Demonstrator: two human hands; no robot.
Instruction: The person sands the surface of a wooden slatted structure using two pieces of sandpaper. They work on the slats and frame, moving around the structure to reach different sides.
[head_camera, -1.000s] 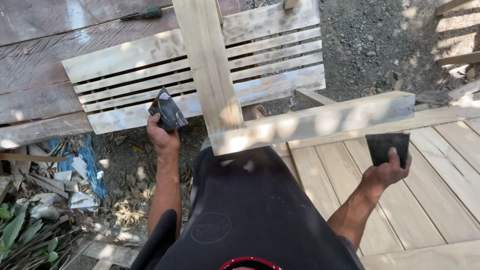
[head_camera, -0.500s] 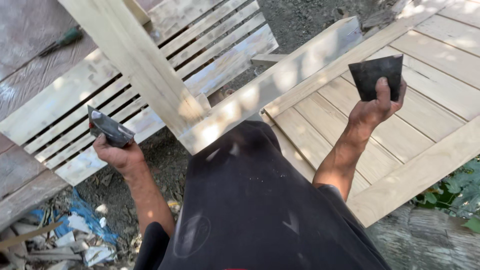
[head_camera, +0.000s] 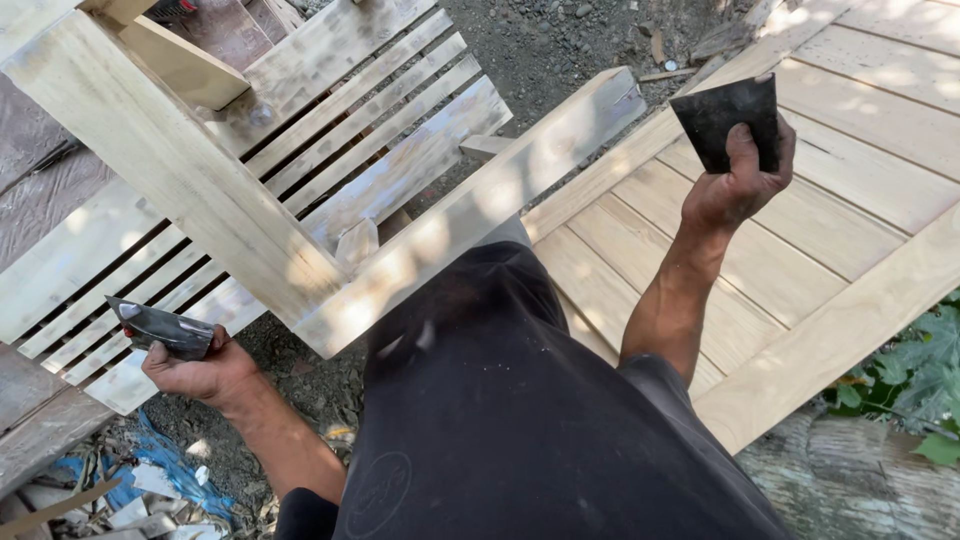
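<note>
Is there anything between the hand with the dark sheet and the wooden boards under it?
Nothing visible. The right hand holds the dark sheet up over the slatted panel, with only open air between them.

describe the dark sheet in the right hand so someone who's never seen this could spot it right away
Start at the pale plank panel on the right side. Above it, the right hand is raised, pinching a dark sheet. It is flat, almost black and roughly square, unlike the folded, shinier grey piece in the left hand.

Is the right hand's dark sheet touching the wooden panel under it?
Cannot tell. In the head view the right hand holds the dark sheet over the wooden panel, but from above no gap or contact shows.
</note>
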